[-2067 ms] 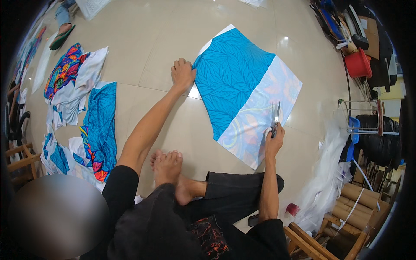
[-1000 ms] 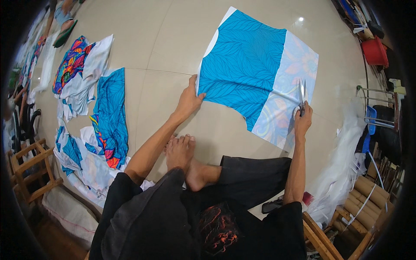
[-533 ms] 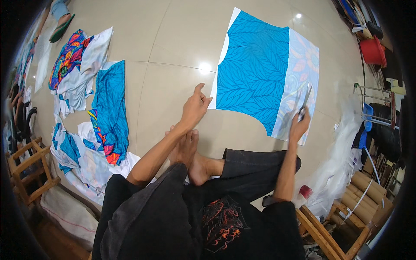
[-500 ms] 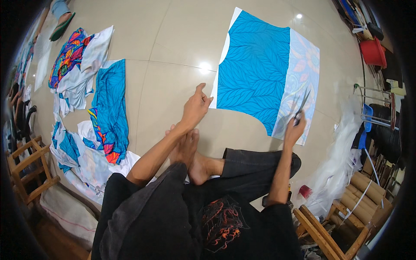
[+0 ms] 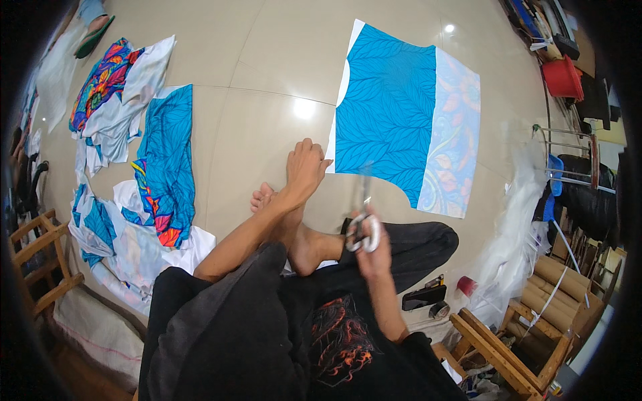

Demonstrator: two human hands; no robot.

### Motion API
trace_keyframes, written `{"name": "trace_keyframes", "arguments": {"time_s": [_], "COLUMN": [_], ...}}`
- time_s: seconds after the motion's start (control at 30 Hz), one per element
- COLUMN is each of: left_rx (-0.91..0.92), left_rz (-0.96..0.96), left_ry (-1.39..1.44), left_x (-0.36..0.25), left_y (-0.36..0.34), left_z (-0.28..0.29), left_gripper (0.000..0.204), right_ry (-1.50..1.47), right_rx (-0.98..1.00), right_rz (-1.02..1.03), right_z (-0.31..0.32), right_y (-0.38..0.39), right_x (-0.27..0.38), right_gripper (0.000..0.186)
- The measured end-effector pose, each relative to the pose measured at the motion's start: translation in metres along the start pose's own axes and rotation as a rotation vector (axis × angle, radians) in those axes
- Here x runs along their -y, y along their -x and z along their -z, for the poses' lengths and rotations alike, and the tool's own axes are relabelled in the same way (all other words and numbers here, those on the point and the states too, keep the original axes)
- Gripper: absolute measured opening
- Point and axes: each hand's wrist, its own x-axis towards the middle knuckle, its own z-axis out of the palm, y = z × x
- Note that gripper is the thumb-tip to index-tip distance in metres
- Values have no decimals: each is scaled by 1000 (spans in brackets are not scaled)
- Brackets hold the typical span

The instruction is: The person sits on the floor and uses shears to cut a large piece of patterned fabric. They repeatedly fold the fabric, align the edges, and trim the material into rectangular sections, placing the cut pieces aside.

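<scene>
A blue leaf-patterned fabric piece (image 5: pixel 384 100) lies flat on the floor in front of me, with a pale flowered strip (image 5: pixel 453 134) along its right side and a white left edge. My left hand (image 5: pixel 306 168) is beside its near left corner, above my bare foot. Its thumb sticks out to the white corner, apart from the bent fingers; whether it touches is unclear. My right hand (image 5: pixel 374 257) grips scissors (image 5: pixel 365 227) by the handles, over my folded leg. The blurred blades point away from me toward the fabric's near edge.
Crumpled colourful and white fabric pieces (image 5: pixel 167 160) lie at the left. Wooden frames (image 5: pixel 41 254) stand on both sides. At the right are clear plastic sheeting (image 5: pixel 511 220), cardboard tubes (image 5: pixel 545 294), a red container (image 5: pixel 562 79) and a phone (image 5: pixel 423 298). Another person's sandalled foot (image 5: pixel 95 35) shows far left.
My right hand has brought the scissors from over the pale strip leftward and nearer to me. The left hand's pointing index finger has drawn in beside the others.
</scene>
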Motion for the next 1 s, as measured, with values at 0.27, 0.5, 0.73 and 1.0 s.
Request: {"name": "trace_keyframes", "arguments": {"time_s": [0.27,0.5,0.73,1.0], "left_rx": [192,93,29,151], "left_rz": [345,147,210,246], "left_ry": [580,-17,-230,-180], "left_x": [4,3,8,34], "left_y": [-8,16,13,8], "left_z": [13,4,1,-2], "left_gripper": [21,40,105,143], "right_ry": [-191,29,118,127], "right_rx": [-6,18,2,-41], "right_rz": [-171,-89,-68,-31], "right_z": [-17,-14,-13,-18], "right_y": [12,-14,-25,-25], "right_x": [-46,-30,-37,-42], "right_gripper": [52,57,56,58]}}
